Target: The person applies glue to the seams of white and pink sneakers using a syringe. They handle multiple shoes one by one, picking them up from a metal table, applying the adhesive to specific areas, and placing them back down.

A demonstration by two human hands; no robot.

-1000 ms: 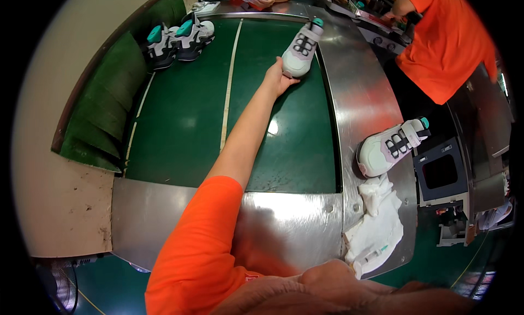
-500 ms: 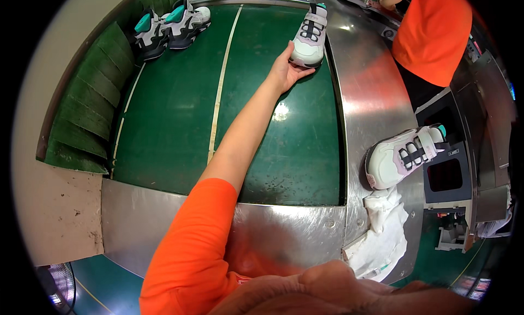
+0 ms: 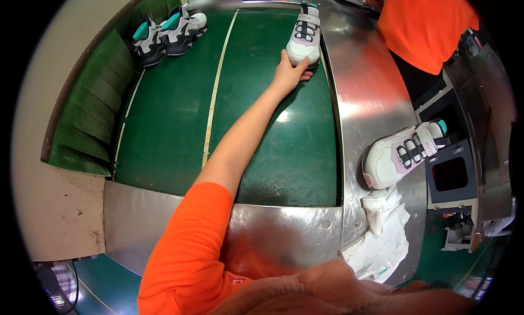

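Note:
My left hand (image 3: pixel 291 75) reaches far across the green belt (image 3: pixel 164 129), with its fingers closed round the toe of a white sneaker (image 3: pixel 303 38). Black lacing, lilac panels and a teal collar mark this shoe, its toe toward me. It is by the belt's right edge; whether the sole touches the belt is hard to tell. A matching white sneaker (image 3: pixel 390 161) rests on the metal ledge to the right, toe pointing left. None of my right hand shows.
Two white-and-black sneakers (image 3: pixel 177 34) stand at the far left of the belt, beside green hanging flaps (image 3: pixel 90 108). Crumpled white cloth (image 3: pixel 385 228) lies on the metal ledge (image 3: pixel 360 91). An orange-clad person (image 3: pixel 423 28) stands at the far right.
My thumb has come over the top of the sneaker's toe, where the hand was beside and under it before. The sneaker appears slightly further left; the view has shifted a little.

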